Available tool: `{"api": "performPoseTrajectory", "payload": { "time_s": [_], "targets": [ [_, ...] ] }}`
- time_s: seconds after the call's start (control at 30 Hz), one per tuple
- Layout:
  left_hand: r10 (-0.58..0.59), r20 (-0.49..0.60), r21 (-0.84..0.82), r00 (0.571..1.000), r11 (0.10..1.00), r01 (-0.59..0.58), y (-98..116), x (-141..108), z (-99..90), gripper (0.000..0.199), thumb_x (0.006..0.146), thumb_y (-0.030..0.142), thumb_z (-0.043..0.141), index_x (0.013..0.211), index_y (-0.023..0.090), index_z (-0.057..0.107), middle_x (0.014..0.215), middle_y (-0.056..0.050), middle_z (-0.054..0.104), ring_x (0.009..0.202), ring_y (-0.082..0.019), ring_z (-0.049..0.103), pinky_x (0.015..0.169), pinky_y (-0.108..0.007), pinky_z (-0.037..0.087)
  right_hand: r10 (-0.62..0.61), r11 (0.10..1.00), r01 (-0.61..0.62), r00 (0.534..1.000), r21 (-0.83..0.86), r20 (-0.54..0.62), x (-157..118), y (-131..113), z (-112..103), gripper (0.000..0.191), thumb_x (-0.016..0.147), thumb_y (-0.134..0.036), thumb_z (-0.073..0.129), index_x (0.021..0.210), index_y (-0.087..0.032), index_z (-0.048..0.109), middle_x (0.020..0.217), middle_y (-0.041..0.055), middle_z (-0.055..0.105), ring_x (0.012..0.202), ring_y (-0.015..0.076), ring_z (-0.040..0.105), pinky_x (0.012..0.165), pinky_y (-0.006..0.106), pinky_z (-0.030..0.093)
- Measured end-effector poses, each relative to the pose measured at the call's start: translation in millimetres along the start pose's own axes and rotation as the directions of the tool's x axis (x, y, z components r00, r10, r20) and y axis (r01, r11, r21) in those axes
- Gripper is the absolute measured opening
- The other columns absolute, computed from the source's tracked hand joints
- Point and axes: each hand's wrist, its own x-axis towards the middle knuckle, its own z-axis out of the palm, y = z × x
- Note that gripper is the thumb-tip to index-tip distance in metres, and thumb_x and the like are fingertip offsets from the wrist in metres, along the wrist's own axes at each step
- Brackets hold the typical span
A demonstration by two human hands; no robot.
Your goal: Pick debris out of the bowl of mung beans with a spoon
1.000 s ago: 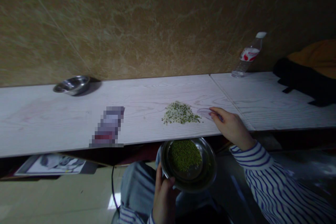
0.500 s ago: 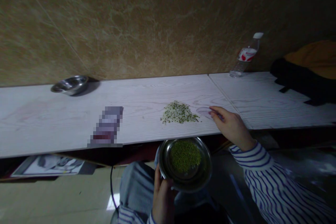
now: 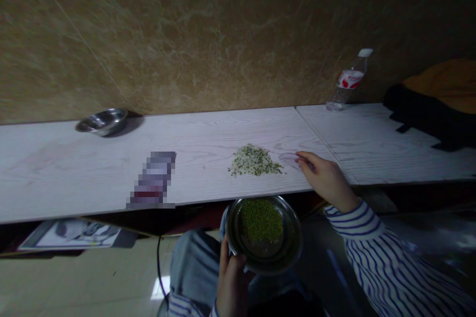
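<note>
While a pale tabletop (image 3: 201, 138) meets the marbled wall (image 3: 186, 34), the left hand (image 3: 232, 282) grips a metal bowl (image 3: 292, 250) below; the right hand (image 3: 329, 182) pinches, seemingly, a clear scoop (image 3: 287, 159).

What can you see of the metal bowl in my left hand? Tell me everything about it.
The metal bowl is round and silvery, with a shiny rim and a darker inside; it looks like stainless steel. Small green grains lie in it, leaving part of the bottom bare on the near side. Your left hand grips its near left edge, thumb at the rim. It sits over your lap, by the table's front edge; whether they touch, I can't tell.
</note>
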Motion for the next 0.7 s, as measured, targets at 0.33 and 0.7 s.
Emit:
{"api": "performPoseTrajectory", "payload": {
  "time_s": [0.33, 0.7],
  "targets": [
    [-0.009, 0.016, -0.020, 1.000, 1.000, 0.009, -1.9, 1.8, -2.0, 0.073, 0.065, 0.027, 0.061, 0.136, 0.028, 0.041, 0.120, -0.009, 0.056, 0.101, -0.027, 0.053, 0.068, -0.033, 0.049, -0.031, 0.999, 0.032, 0.999, -0.023, 0.025, 3.2, -9.2, 4.0, 0.030, 0.088, -0.024, 0.047, 0.110, -0.018, 0.068, 0.100, 0.0091, 0.074, 0.086, 0.0246, 0.071, 0.078, 0.036, 0.056],
    [-0.014, 0.032, -0.016, 0.999, 1.000, 0.015, -2.1, 1.1, -0.2, 0.072, 0.064, 0.025, 0.060, 0.134, 0.028, 0.043, 0.121, -0.010, 0.054, 0.099, -0.028, 0.054, 0.067, -0.034, 0.048, -0.012, 0.998, 0.007, 0.997, 0.069, 0.076, -4.7, -16.7, 2.2, 0.030, 0.088, -0.026, 0.049, 0.109, -0.019, 0.068, 0.097, 0.0073, 0.075, 0.077, 0.0208, 0.071, 0.070, 0.031, 0.056]
  ]
}}
